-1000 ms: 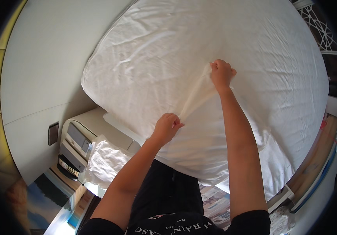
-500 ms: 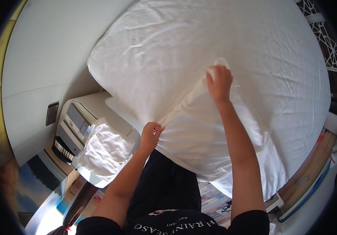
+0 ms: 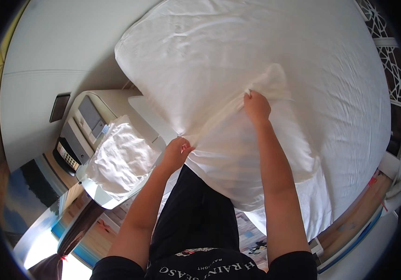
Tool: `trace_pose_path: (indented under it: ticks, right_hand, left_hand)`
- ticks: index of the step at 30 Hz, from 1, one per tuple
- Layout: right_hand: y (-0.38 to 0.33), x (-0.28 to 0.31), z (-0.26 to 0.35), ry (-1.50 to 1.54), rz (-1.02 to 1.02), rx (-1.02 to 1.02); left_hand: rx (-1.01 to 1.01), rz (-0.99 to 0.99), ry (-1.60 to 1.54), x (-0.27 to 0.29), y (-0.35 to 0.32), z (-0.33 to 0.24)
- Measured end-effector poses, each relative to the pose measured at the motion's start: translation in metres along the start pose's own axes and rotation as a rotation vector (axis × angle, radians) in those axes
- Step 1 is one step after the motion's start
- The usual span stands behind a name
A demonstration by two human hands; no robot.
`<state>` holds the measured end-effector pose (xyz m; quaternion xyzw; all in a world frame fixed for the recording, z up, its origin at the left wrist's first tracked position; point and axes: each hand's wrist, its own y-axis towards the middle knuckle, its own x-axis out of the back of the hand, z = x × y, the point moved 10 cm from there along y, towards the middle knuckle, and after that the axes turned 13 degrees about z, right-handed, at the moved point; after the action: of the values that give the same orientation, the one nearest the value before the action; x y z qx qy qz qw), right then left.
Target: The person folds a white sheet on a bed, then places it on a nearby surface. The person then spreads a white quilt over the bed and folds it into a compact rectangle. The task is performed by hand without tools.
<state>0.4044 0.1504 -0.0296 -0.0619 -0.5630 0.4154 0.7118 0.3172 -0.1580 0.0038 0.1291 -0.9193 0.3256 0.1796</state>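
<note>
A thin white cloth (image 3: 238,154), much like a pillowcase, lies loosely over the near edge of a bed with a white sheet (image 3: 200,60). My left hand (image 3: 177,150) pinches its near left corner at the bed's edge. Farther in, my right hand (image 3: 257,107) is closed on the cloth's upper edge, drawing it into a taut fold between both hands. Beyond the right fingers a loose flap (image 3: 275,77) of the cloth spreads on the sheet. The lower right part hangs in creases over the bedside.
Left of the bed stands a bedside cabinet with a crumpled white cloth (image 3: 122,161) on top. A dark telephone (image 3: 66,156) sits beside a grey panel (image 3: 93,114). At the lower left hangs a tied brown curtain (image 3: 77,224); a white lattice screen (image 3: 387,56) stands at the far right.
My right hand has shifted slightly nearer and left along the cloth's edge, now in a tight grip, uncovering the flap. The left hand keeps its pinch. The view has turned slightly.
</note>
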Motion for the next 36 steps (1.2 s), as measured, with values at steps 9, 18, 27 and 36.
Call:
trace_pose_path:
  ticks: [9,18,27,36]
  right_hand:
    - [-0.014,-0.004,-0.011,0.109,-0.094,-0.048]
    - [-0.094,-0.083,0.055,-0.002,0.362,0.068]
    - [-0.085,-0.133,0.025,0.29,0.325,0.016]
    - [-0.088,-0.129,0.029,0.247,0.329,0.024]
  left_hand:
    - [-0.03,-0.388,-0.011,0.004,-0.026,0.047]
    - [0.504,-0.483,-0.599,-0.034,-0.04,0.129]
    - [0.426,-0.235,-1.09,-0.068,-0.068,0.162]
    - [0.419,-0.345,-1.586,-0.091,-0.068,0.161]
